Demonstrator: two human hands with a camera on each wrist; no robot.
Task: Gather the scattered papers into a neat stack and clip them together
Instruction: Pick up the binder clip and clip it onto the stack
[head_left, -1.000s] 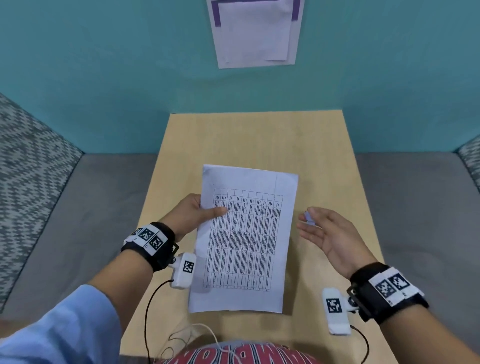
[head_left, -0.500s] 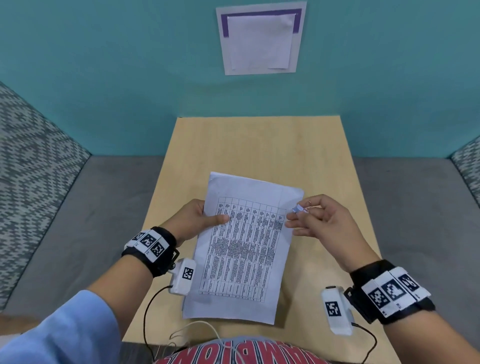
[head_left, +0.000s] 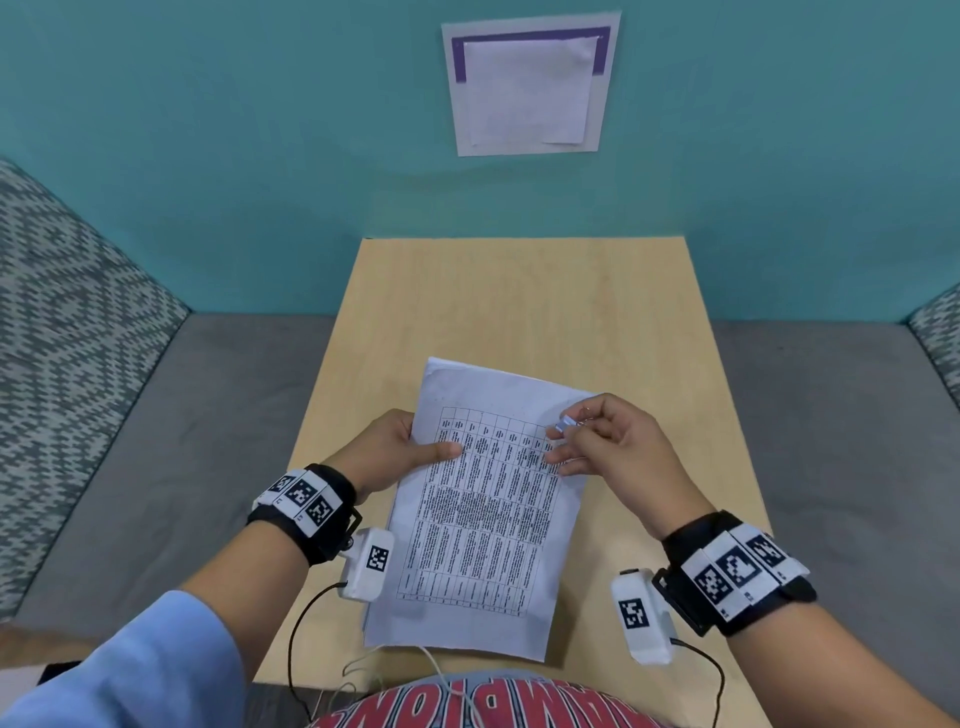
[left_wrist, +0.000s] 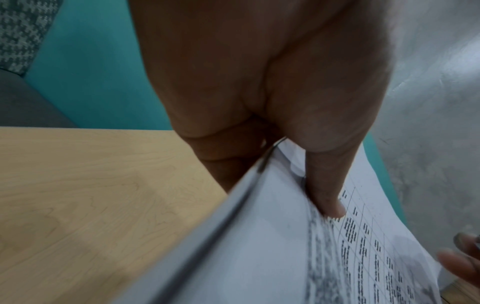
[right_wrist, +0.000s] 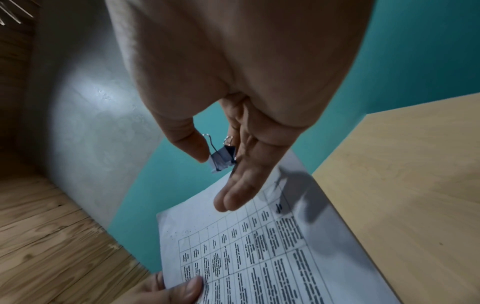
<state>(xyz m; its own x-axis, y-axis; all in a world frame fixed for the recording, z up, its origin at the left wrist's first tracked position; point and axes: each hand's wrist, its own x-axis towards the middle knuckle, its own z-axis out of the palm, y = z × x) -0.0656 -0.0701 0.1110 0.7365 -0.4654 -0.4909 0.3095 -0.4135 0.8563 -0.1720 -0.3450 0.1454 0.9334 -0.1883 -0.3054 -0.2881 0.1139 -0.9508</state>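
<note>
the stack of papers is pinched at its left edge by the left hand, while a binder clip is pinched by the right hand above the top right corner.

— I see white papers with a black printed grid, on a light wood table.

— Yes. For me the wall is teal, and the binder clip is dark with silver wire handles.

wooden table; teal wall; pinned sheet
</note>
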